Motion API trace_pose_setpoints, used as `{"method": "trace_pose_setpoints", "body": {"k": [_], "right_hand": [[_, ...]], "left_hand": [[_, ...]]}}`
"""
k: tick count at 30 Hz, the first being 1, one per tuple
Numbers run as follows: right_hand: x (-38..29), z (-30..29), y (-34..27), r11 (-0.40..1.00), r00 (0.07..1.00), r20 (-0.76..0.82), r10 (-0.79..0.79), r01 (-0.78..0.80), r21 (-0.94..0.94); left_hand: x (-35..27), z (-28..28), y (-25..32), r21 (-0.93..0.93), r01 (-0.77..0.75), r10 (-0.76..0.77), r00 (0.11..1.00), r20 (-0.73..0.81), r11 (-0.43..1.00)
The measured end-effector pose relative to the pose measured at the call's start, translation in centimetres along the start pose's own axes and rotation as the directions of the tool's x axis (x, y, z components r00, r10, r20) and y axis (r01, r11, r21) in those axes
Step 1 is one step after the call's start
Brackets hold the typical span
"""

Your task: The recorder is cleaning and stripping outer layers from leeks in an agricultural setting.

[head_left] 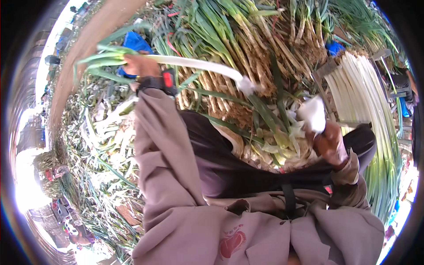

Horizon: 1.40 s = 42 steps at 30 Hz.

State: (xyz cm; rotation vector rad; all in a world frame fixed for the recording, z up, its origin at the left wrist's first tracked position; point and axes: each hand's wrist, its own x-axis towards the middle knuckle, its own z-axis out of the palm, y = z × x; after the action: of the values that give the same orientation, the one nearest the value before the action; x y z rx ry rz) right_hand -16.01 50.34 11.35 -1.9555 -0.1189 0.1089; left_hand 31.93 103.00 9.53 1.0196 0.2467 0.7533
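Note:
My left hand [142,66] grips a large green onion [202,63] near its green leaves. Its long white stem stretches to the right, and the root end is blurred. At the right, my right hand [329,144] is closed around a blurred white object [313,114]; whether it is a blade or peeled skin I cannot tell. Between the hands lie loose green leaves [265,111] and pale peeled layers [285,145] by my legs. Beyond them stand unpeeled green onions [245,36] with brown, soil-covered roots.
Peeled white-stemmed green onions [361,86] are stacked in a metal rack [323,82] at my right. A wide heap of leaf scraps [99,145] covers the ground on the left. Blue material [137,43] lies behind my left hand. Part of another person [410,84] shows at the far right.

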Motion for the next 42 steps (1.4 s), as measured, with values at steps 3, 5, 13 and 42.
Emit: {"method": "trace_pose_setpoints", "body": {"k": [3,5,13,42], "right_hand": [[4.8,-1.3,5.3,0.971,0.990,-0.065,0.125,-0.136,-0.198],[6.9,-0.6,4.9,0.946,0.995,-0.102,-0.006,-0.027,-0.322],[18.7,-2.9,-7.7,0.960,0.915,-0.303,-0.266,0.224,-0.166],[19.3,-4.3,13.5,0.743,0.983,-0.066,-0.170,0.084,-0.664]], "left_hand": [[-5.9,5.9,-0.3,0.016,-0.042,0.042,0.999,0.020,0.999],[-8.1,10.2,1.3,-0.114,0.051,-0.035,0.990,0.139,0.992],[-28.9,17.1,5.8,-0.072,0.219,-0.160,0.866,0.473,0.973],[-20.3,13.7,2.8,-0.132,0.180,-0.157,0.974,0.165,0.975]]}}
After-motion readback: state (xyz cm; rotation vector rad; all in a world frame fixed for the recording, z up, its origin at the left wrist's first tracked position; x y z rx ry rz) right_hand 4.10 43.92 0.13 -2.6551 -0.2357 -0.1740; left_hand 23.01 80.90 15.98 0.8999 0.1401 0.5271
